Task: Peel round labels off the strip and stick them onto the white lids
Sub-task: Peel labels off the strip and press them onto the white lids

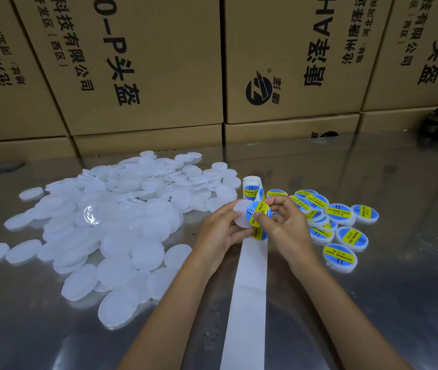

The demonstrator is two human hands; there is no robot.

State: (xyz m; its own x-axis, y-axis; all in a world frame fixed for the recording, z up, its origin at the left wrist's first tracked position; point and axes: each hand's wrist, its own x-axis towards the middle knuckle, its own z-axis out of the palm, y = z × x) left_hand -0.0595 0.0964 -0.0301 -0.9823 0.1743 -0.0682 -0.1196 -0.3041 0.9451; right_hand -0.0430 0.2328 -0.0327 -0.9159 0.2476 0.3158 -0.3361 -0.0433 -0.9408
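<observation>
Right hand pinches blue-yellow round label over white lid.

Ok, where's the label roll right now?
Head view: the label roll stands just beyond the hands, between the plain lids and the labelled lids.

Head camera looks forward and down, close over the table.
</observation>
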